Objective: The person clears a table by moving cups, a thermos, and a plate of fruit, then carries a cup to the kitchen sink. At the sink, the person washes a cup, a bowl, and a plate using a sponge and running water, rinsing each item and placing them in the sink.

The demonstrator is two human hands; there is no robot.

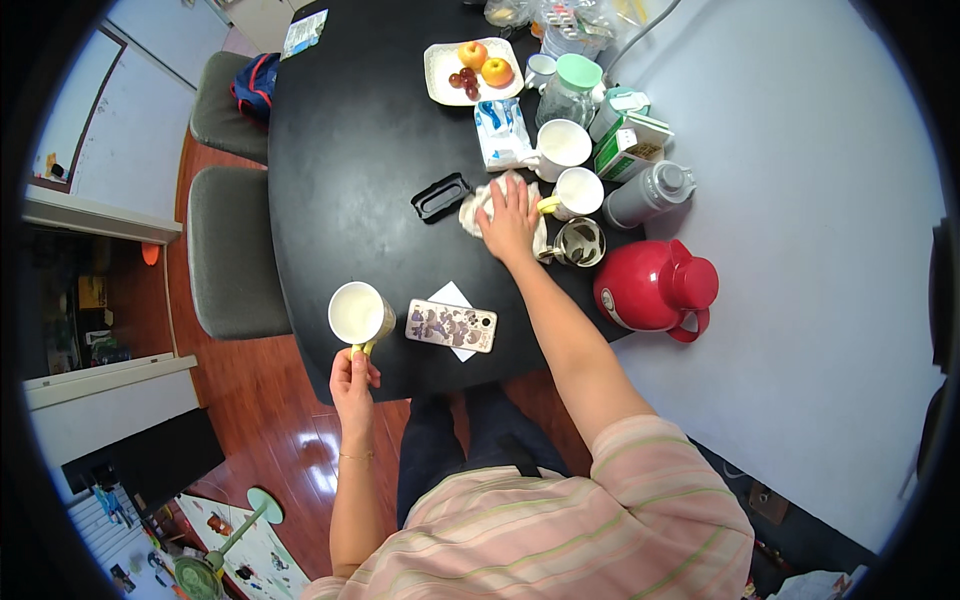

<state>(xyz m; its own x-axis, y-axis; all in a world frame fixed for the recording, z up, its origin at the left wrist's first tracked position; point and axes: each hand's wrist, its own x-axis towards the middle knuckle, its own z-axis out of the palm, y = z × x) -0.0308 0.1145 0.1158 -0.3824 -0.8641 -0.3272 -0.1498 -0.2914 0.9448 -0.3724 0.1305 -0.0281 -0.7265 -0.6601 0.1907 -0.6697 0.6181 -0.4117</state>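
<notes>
At the table's near left, my left hand (pixel 354 379) grips the yellow handle of a white mug (pixel 358 313), which is upright with its pale inside showing. My right hand (pixel 511 225) holds a cream cloth (pixel 475 212) down against the black table (pixel 352 202), fingers spread over it. Left of the cloth lies a small black tray-like holder (pixel 441 198). Just right of it stand a second mug with a yellow handle (pixel 579 192) and a patterned, dark-spotted mug (pixel 580 242). Between my arms, a phone in a printed case (pixel 450 325) rests on white paper (pixel 451 295).
Along the wall stand a red thermos jug (pixel 652 289), a grey bottle (pixel 649 196), a green-white carton (pixel 631 148), a white mug (pixel 562 148) and a glass jar with a green lid (pixel 570 94). Farther back are a tissue pack (pixel 501 135) and a fruit plate (pixel 442 79). Grey chairs (pixel 229 255) flank the left edge.
</notes>
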